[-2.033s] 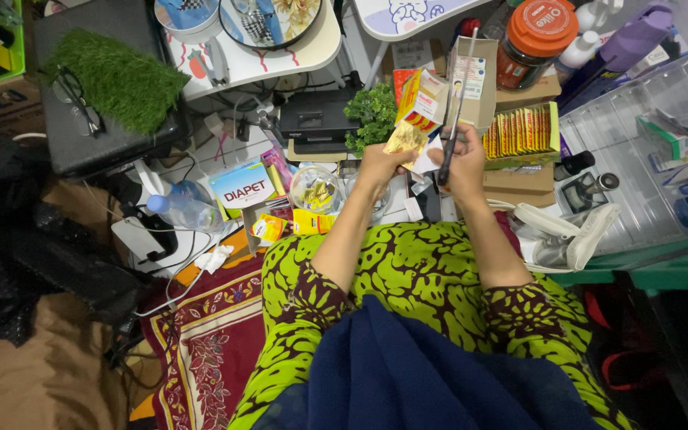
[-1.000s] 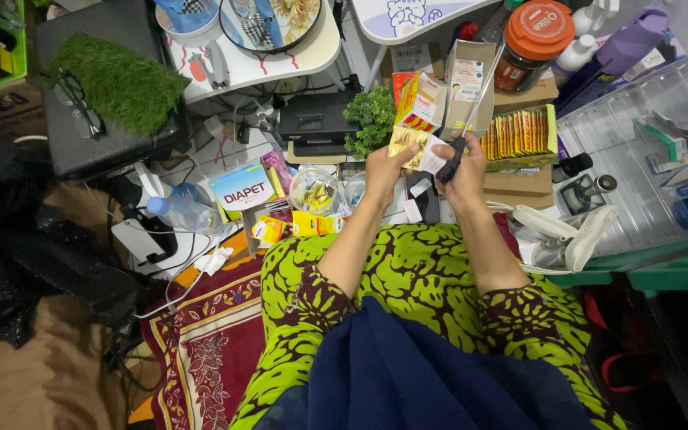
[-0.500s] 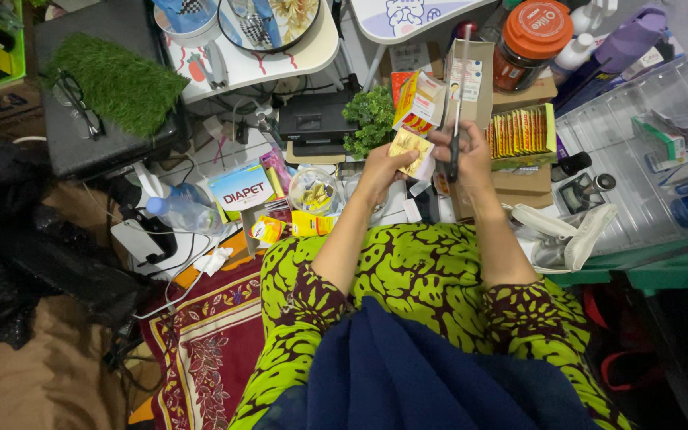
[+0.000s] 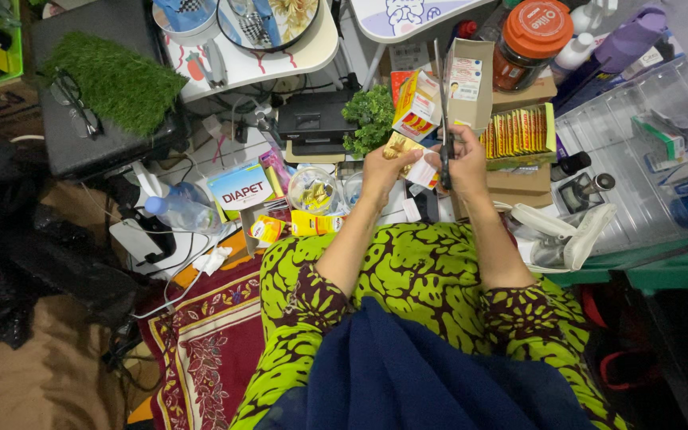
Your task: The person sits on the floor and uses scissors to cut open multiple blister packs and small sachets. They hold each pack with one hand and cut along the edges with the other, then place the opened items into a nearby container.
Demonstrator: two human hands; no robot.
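**Sachet held up at scissors, both hands raised over lap**

Sachet (image 4: 398,148): small, gold and yellow, pinched in the left hand (image 4: 381,166), fingers closed on it. A white and red paper piece (image 4: 424,171) sits just right of it, between the two hands; which hand grips it I cannot tell.

Right hand (image 4: 467,155): wrapped shut round the handles of the scissors (image 4: 442,119). Blades point up and away from the body, thin and dark, running past an open cardboard box (image 4: 471,84). Whether the blades are parted is not clear.

Both hands hover above the clutter on the floor, not resting on anything. Forearms come out of green and maroon patterned sleeves; a dark blue cloth (image 4: 416,374) lies over the lap.

Around the hands:
- Yellow and red carton (image 4: 416,103) just above the left hand, tilted.
- Small green plant (image 4: 369,119) left of that carton.
- Tray of yellow and red packets (image 4: 519,134) just right of the right hand, standing in a row.
- Jar with orange lid (image 4: 537,40) beyond the tray.
- Clear round tub (image 4: 312,189) left of the left wrist.
- Water bottle (image 4: 181,211) lying further left.
- Patch of fake grass (image 4: 113,80) on a dark case near the top left.
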